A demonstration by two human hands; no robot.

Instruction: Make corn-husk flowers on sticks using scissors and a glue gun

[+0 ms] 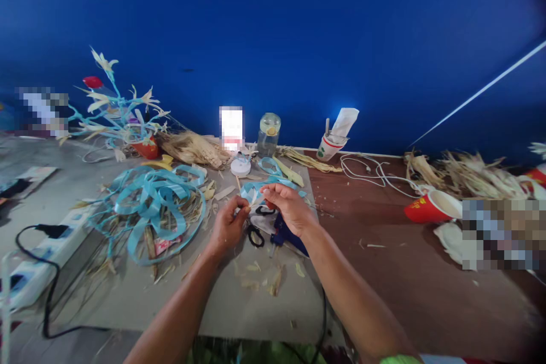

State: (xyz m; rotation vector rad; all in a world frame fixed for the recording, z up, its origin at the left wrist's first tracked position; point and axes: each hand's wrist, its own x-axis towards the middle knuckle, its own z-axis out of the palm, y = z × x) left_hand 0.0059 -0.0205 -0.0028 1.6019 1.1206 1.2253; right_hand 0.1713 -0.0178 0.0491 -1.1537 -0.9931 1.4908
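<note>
Over the middle of the work board, my left hand (pixel 228 226) is closed in a pinch on the lower end of a small pale husk flower (pixel 255 199). Opposite it, the fingers of my right hand (pixel 292 209) are pinched at the flower's other side. A thin stick shows just above my left fingers; whether it belongs to the flower I cannot tell. Beneath my hands lie scissors (pixel 256 236) with black handles and a dark blue glue gun (pixel 290 237), partly hidden by my right hand and wrist. Light blue ribbon (pixel 251 187) lies just behind my fingers.
Left of my hands is a heap of blue ribbon (pixel 160 210) over dry husks. Farther left stand a white power strip (pixel 51 256) and a blue-stemmed husk-flower arrangement (pixel 121 105). A glass jar (pixel 268 135) and paper cup (pixel 330 148) stand behind; a red cup (pixel 430 206) lies right.
</note>
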